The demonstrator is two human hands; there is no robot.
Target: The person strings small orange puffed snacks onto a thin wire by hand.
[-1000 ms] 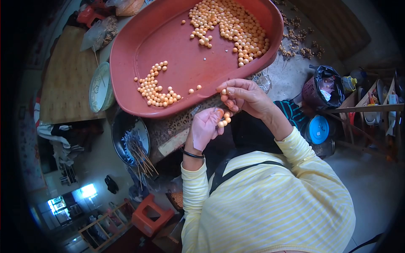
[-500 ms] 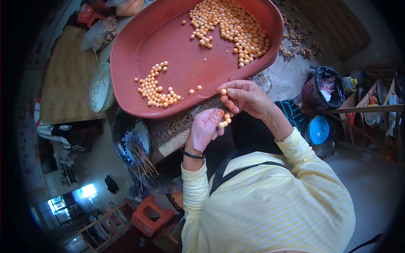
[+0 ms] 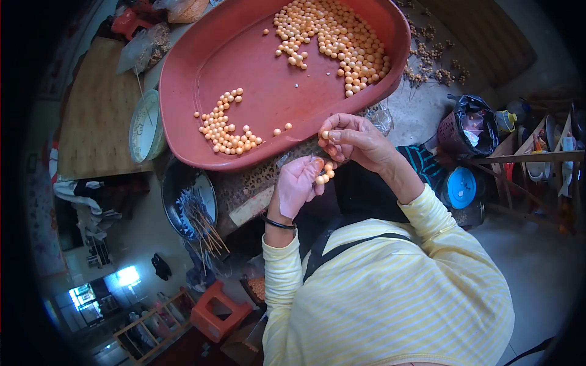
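My left hand [image 3: 298, 182] is closed in a pinch, with a small cluster of peach-coloured beads [image 3: 326, 175] at its fingers. What joins these beads is too fine to make out. Just above and to the right, my right hand [image 3: 351, 139] pinches a single peach bead [image 3: 325, 134] between thumb and fingertips. Both hands are close together at the near rim of a large red tub [image 3: 244, 67]. Loose beads of the same colour lie in the tub, a big heap [image 3: 342, 43] at the upper right and a smaller group [image 3: 229, 134] at the lower left.
A pale bowl [image 3: 145, 131] stands left of the tub. Below it, a dark basin [image 3: 173, 207] holds a bundle of thin sticks [image 3: 204, 226]. To the right are a bin with a black liner [image 3: 479, 119] and a blue lid [image 3: 461, 187]. A red stool [image 3: 213, 311] stands lower left.
My right hand has shifted slightly, its fingers curling further around the bead. The left hand and its bead cluster stay almost still.
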